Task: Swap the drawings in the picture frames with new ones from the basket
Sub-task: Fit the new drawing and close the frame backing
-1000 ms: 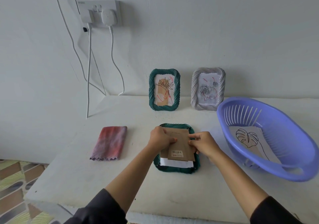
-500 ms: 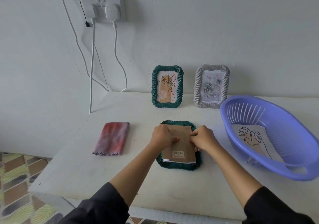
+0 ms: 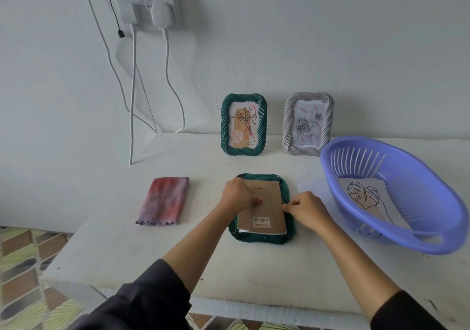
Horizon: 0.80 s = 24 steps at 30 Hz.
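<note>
A green picture frame [image 3: 262, 237] lies face down in the middle of the table. A brown cardboard backing [image 3: 267, 202] with a barcode label sits in it, over a white sheet that shows at its near edge. My left hand [image 3: 236, 196] presses on the backing's left side, thumb on the card. My right hand [image 3: 306, 209] pinches at the backing's right edge, over the frame's rim. A second green frame [image 3: 243, 125] and a grey frame [image 3: 307, 123] stand upright against the wall, each with a drawing. The purple basket [image 3: 417, 238] at the right holds a leaf drawing [image 3: 366, 197].
A folded red and purple cloth [image 3: 165, 200] lies on the table to the left of the frame. A wall socket [image 3: 147, 8] with plugs and hanging cables is at the upper left. The table's front edge runs below my forearms, with tiled floor at the left.
The backing has slid further into the frame, so less of the white sheet shows at the near edge. My right hand has moved from the card's top face to its right edge.
</note>
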Motion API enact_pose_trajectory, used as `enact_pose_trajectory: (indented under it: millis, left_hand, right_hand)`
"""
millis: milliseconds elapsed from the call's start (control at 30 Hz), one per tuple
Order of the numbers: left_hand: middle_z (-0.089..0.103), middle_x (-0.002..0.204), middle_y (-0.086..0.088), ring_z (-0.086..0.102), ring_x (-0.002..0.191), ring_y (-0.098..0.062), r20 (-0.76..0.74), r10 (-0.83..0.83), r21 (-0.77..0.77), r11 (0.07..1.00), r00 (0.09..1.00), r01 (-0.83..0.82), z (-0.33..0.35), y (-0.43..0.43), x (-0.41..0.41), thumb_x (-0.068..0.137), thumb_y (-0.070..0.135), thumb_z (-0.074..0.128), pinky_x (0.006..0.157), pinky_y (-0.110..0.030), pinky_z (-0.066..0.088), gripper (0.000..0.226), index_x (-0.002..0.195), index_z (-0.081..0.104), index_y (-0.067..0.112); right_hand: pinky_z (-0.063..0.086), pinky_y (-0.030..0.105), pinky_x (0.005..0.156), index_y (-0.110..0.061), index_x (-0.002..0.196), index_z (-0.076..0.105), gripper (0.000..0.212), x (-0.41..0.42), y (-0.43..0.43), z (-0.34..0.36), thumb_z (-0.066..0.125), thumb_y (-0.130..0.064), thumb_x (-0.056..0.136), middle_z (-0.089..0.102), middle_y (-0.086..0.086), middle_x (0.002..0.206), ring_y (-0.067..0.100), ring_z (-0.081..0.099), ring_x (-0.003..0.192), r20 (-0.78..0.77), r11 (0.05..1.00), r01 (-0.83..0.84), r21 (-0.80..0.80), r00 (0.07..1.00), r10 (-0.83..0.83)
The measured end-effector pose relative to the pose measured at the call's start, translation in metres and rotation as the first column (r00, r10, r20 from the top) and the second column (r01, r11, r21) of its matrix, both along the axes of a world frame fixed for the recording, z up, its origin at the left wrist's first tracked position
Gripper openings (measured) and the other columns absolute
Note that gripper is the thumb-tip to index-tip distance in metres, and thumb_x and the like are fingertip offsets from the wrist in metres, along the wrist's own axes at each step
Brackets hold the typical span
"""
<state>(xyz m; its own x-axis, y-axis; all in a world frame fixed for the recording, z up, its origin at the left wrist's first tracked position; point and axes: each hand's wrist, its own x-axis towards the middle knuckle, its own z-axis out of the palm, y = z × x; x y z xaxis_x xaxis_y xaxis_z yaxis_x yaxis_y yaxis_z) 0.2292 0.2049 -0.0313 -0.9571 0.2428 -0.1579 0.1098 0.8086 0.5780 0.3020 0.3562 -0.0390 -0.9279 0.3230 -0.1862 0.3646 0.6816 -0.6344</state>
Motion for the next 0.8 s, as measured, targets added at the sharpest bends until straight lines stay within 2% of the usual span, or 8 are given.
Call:
enact_pose_trajectory:
  millis: [67,167,300,500,567,667,733,800]
  left_hand:
    - [0.05,0.085,-0.007,0.044,0.079,-0.019,-0.01,-0.004,-0.001,1.0,1.0,0.004,0.001,0.0,0.001,0.076,0.033,0.072,0.065,-0.028,0.036,0.033,0.074,0.049,0.01]
    - [0.059,0.095,-0.013,0.048,0.082,-0.021,-0.019,-0.004,-0.013,1.0,1.0,0.004,0.0,0.001,0.001,0.076,0.034,0.072,0.066,-0.028,0.037,0.033,0.087,0.058,0.006]
    - [0.064,0.106,-0.017,0.06,0.097,-0.029,-0.029,0.006,-0.032,0.999,1.0,-0.007,-0.004,0.002,0.003,0.076,0.034,0.072,0.069,-0.031,0.042,0.042,0.097,0.063,-0.002]
    - [0.064,0.101,-0.015,0.05,0.08,-0.022,-0.053,0.026,-0.025,0.999,0.998,-0.028,-0.003,0.0,0.007,0.082,0.033,0.064,0.063,-0.03,0.039,0.032,0.091,0.062,0.003]
    - [0.063,0.102,-0.015,0.054,0.087,-0.025,-0.066,0.059,0.005,0.998,0.996,-0.058,-0.003,-0.005,0.008,0.083,0.032,0.061,0.064,-0.031,0.039,0.032,0.093,0.063,0.002]
    - [0.062,0.11,-0.014,0.055,0.106,-0.031,-0.102,0.116,0.012,0.993,0.988,-0.116,-0.004,-0.018,0.009,0.085,0.032,0.061,0.079,-0.034,0.045,0.033,0.101,0.065,0.004]
    - [0.062,0.106,-0.011,0.058,0.097,-0.027,-0.053,0.139,0.016,0.99,0.989,-0.139,-0.004,-0.029,0.011,0.086,0.027,0.062,0.078,-0.032,0.046,0.028,0.103,0.065,0.005]
    - [0.06,0.089,-0.008,0.056,0.078,-0.022,0.042,0.126,0.072,0.989,0.991,-0.128,-0.002,-0.036,0.015,0.086,0.018,0.062,0.074,-0.031,0.048,0.017,0.098,0.065,0.007]
  right_hand:
    - [0.022,0.029,0.052,-0.013,0.048,0.039,0.042,0.002,-0.001,0.0,0.063,-0.02,0.081,0.038,0.005,0.053,0.019,0.032,0.055,0.031,0.999,0.015,-0.048,0.999,-0.014]
    - [0.038,0.027,0.064,-0.001,0.075,0.069,0.021,0.005,-0.004,-0.002,0.068,-0.021,0.079,0.064,0.008,0.078,0.02,0.054,0.073,0.026,0.995,0.033,-0.095,0.999,-0.03]
    - [0.044,0.028,0.072,-0.009,0.077,0.071,0.011,0.008,-0.008,-0.004,0.07,-0.02,0.078,0.07,0.008,0.091,0.023,0.061,0.084,-0.019,0.994,0.063,-0.086,0.998,-0.065]
    - [0.043,0.027,0.072,-0.011,0.081,0.072,0.013,0.012,-0.014,0.0,0.068,-0.024,0.08,0.071,0.006,0.095,0.025,0.063,0.089,-0.027,0.995,0.096,-0.001,0.995,-0.096]
    - [0.044,0.027,0.074,-0.012,0.082,0.072,0.015,0.014,-0.016,0.0,0.068,-0.025,0.08,0.072,0.005,0.096,0.026,0.064,0.092,-0.035,0.995,0.102,0.012,0.994,-0.101]
    - [0.047,0.032,0.08,-0.011,0.083,0.073,0.021,0.018,-0.016,0.002,0.068,-0.031,0.08,0.072,0.006,0.097,0.027,0.063,0.094,-0.037,0.995,0.099,0.033,0.995,-0.098]
    - [0.047,0.034,0.082,-0.008,0.084,0.074,0.028,0.022,-0.016,0.003,0.068,-0.035,0.079,0.073,0.008,0.095,0.029,0.063,0.092,-0.032,0.993,0.098,0.068,0.995,-0.096]
    - [0.047,0.032,0.081,-0.007,0.084,0.074,0.031,0.025,-0.017,0.004,0.068,-0.037,0.079,0.073,0.008,0.094,0.029,0.064,0.089,-0.018,0.991,0.101,0.092,0.995,-0.099]
